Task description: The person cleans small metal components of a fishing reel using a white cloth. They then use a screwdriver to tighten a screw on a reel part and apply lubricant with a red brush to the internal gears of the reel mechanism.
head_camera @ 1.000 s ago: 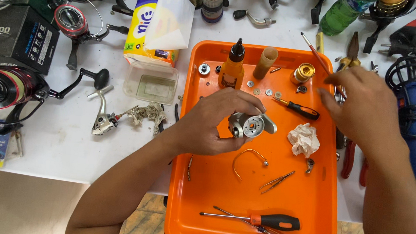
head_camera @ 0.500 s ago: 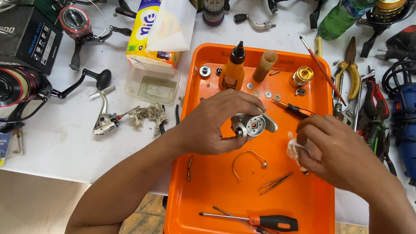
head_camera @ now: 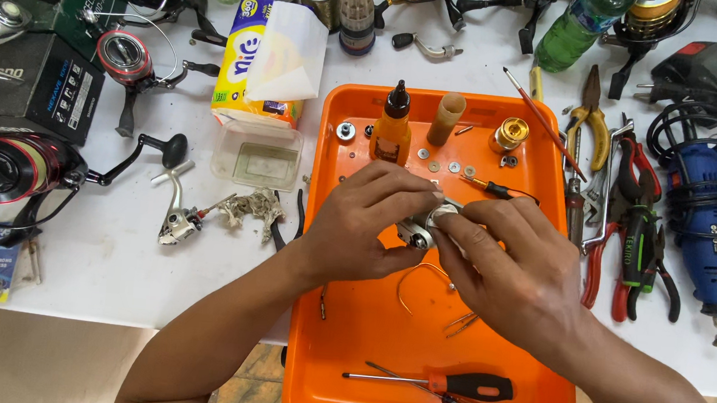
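Note:
Over the middle of an orange tray (head_camera: 326, 344), my left hand (head_camera: 365, 223) grips a small metal fishing reel body (head_camera: 418, 229). My right hand (head_camera: 511, 269) comes in from the right and presses its fingers against the reel's round side; whether it holds the crumpled white tissue is hidden. A bent wire bail (head_camera: 416, 276) and tweezers (head_camera: 461, 322) lie on the tray just under the hands. Several small washers (head_camera: 446, 166) sit behind them.
The tray also carries an orange oil bottle (head_camera: 392, 132), a brown tube (head_camera: 446, 119), a gold spool (head_camera: 510, 135) and an orange-handled screwdriver (head_camera: 446, 383). Pliers (head_camera: 625, 222) and a blue rotary tool (head_camera: 704, 229) lie right; reels (head_camera: 11, 170), a tissue pack (head_camera: 262, 66) and a plastic box (head_camera: 257, 155) left.
My right hand has moved from the tray's far right corner down and left to the reel, passing over the crumpled tissue, which no longer shows. My left hand has kept hold of the reel.

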